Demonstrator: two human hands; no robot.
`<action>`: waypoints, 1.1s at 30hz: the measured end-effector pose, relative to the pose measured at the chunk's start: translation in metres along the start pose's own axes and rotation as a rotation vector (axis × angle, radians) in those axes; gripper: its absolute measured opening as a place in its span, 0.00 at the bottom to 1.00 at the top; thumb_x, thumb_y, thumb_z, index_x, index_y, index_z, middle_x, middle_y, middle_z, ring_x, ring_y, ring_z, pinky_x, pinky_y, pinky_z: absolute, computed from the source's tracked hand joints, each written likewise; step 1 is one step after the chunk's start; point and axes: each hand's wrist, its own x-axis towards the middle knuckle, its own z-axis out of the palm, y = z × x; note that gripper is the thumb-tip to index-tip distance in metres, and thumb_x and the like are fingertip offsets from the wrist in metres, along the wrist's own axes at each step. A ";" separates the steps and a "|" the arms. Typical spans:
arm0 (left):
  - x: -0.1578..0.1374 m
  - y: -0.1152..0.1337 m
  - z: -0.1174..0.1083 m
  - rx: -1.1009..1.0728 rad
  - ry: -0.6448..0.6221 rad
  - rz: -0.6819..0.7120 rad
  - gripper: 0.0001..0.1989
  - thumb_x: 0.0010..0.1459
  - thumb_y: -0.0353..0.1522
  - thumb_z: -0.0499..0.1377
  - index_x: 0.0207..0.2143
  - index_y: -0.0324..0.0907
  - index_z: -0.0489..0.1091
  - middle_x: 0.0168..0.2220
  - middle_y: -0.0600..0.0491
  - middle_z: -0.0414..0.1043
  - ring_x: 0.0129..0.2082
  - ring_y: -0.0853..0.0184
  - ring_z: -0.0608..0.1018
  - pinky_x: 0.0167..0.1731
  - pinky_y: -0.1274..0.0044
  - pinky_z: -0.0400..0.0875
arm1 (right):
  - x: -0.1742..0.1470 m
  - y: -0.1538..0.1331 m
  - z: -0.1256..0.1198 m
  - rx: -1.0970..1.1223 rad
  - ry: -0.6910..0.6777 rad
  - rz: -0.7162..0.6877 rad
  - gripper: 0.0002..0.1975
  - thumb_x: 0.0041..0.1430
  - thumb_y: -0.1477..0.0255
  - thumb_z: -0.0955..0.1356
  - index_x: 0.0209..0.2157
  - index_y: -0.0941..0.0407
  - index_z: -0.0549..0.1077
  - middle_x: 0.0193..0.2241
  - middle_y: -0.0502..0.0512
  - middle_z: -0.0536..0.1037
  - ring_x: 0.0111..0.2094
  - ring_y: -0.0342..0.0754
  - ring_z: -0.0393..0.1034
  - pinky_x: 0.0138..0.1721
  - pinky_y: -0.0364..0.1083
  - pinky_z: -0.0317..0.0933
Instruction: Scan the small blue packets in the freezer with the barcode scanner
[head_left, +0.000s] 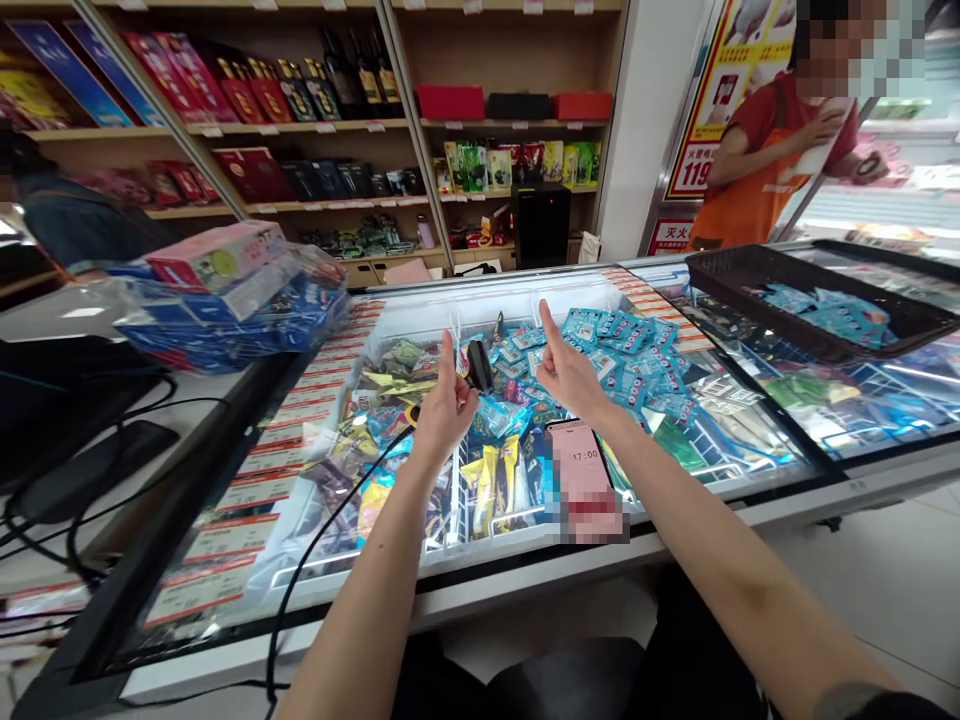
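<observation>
My left hand (445,405) is raised over the glass lid of the freezer, index finger stretched up and the other fingers curled; I see nothing in it. Just beyond it is a black corded device (480,366), possibly a barcode scanner, partly hidden by the fingers. With its index finger pointing up too, my right hand (566,370) hovers in front of many small blue packets (637,350) and appears to hold nothing. Below the right hand a phone (581,455) lies on the glass, its screen reading 17:00. Wrapped ice creams (499,480) show through the lid.
A black tray (915,325) with more blue packets stands at the right. Plastic-wrapped boxes (225,300) are stacked at the left, near loose black cables (120,450). A person in an orange apron (750,200) stands behind the freezer; another person's sleeve (90,215) shows at far left.
</observation>
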 end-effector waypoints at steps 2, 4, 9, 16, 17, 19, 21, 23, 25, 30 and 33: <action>-0.002 0.006 0.003 -0.045 -0.054 -0.023 0.45 0.57 0.29 0.53 0.70 0.44 0.29 0.28 0.57 0.67 0.23 0.72 0.65 0.28 0.78 0.62 | -0.006 -0.001 -0.001 0.005 -0.030 0.006 0.44 0.57 0.80 0.61 0.70 0.51 0.36 0.27 0.50 0.72 0.27 0.46 0.63 0.32 0.45 0.60; -0.003 0.010 0.007 -0.057 -0.134 -0.067 0.45 0.55 0.28 0.54 0.70 0.44 0.34 0.26 0.58 0.64 0.23 0.72 0.65 0.28 0.79 0.60 | -0.012 0.003 0.001 0.012 -0.111 0.055 0.43 0.56 0.79 0.62 0.70 0.51 0.40 0.25 0.49 0.71 0.26 0.46 0.62 0.31 0.44 0.59; -0.001 0.033 -0.002 -0.342 -0.237 -0.204 0.35 0.52 0.41 0.63 0.60 0.43 0.59 0.22 0.60 0.58 0.21 0.73 0.62 0.23 0.80 0.55 | -0.015 0.006 -0.012 0.290 -0.166 0.240 0.26 0.57 0.58 0.69 0.53 0.56 0.67 0.23 0.47 0.68 0.25 0.44 0.61 0.29 0.43 0.56; -0.011 0.087 -0.057 -1.221 -0.627 -0.367 0.41 0.45 0.68 0.29 0.14 0.43 0.54 0.14 0.58 0.44 0.14 0.75 0.49 0.16 0.78 0.42 | -0.018 -0.049 -0.083 1.248 -0.614 0.313 0.39 0.49 0.34 0.38 0.16 0.53 0.53 0.13 0.45 0.48 0.15 0.39 0.40 0.14 0.41 0.40; -0.014 0.091 -0.060 -1.274 -0.631 -0.355 0.41 0.44 0.69 0.28 0.13 0.43 0.53 0.13 0.58 0.44 0.14 0.75 0.50 0.16 0.78 0.42 | -0.019 -0.055 -0.087 1.317 -0.655 0.307 0.40 0.48 0.34 0.37 0.16 0.53 0.52 0.13 0.45 0.47 0.14 0.39 0.39 0.14 0.40 0.39; -0.018 0.094 -0.058 -1.340 -0.622 -0.358 0.41 0.44 0.69 0.29 0.12 0.43 0.52 0.12 0.58 0.43 0.13 0.75 0.50 0.15 0.78 0.44 | -0.020 -0.060 -0.086 1.403 -0.721 0.334 0.39 0.47 0.35 0.36 0.16 0.53 0.51 0.12 0.45 0.47 0.14 0.38 0.39 0.13 0.40 0.39; -0.021 0.091 -0.048 -1.355 -0.612 -0.403 0.40 0.45 0.68 0.29 0.12 0.44 0.50 0.12 0.59 0.41 0.12 0.76 0.48 0.14 0.79 0.42 | -0.019 -0.056 -0.076 1.433 -0.774 0.410 0.38 0.46 0.35 0.35 0.16 0.52 0.49 0.11 0.44 0.46 0.13 0.38 0.36 0.11 0.39 0.37; -0.023 0.086 -0.036 -1.294 -0.598 -0.458 0.39 0.46 0.68 0.28 0.12 0.44 0.49 0.12 0.60 0.39 0.11 0.76 0.46 0.13 0.79 0.41 | -0.018 -0.047 -0.062 1.423 -0.793 0.515 0.38 0.46 0.36 0.34 0.16 0.52 0.48 0.11 0.43 0.45 0.14 0.37 0.33 0.11 0.38 0.35; -0.024 0.079 -0.027 -1.150 -0.540 -0.475 0.40 0.47 0.67 0.27 0.13 0.44 0.52 0.13 0.59 0.41 0.12 0.75 0.48 0.13 0.79 0.43 | -0.018 -0.038 -0.051 1.416 -0.758 0.586 0.38 0.44 0.35 0.34 0.16 0.52 0.47 0.11 0.43 0.44 0.14 0.37 0.33 0.10 0.38 0.34; -0.028 0.042 -0.031 -0.146 0.005 -0.242 0.31 0.55 0.57 0.50 0.42 0.41 0.72 0.36 0.45 0.72 0.37 0.60 0.75 0.35 0.71 0.70 | -0.028 -0.030 -0.048 1.259 -0.697 0.609 0.41 0.46 0.35 0.34 0.15 0.54 0.53 0.10 0.44 0.47 0.12 0.37 0.36 0.11 0.39 0.34; -0.037 0.007 -0.038 0.475 -0.041 -0.257 0.37 0.53 0.50 0.57 0.61 0.41 0.61 0.58 0.39 0.63 0.57 0.46 0.66 0.51 0.59 0.63 | -0.036 -0.028 -0.046 1.032 -0.600 0.584 0.48 0.50 0.37 0.35 0.17 0.57 0.65 0.10 0.48 0.56 0.11 0.38 0.47 0.12 0.39 0.43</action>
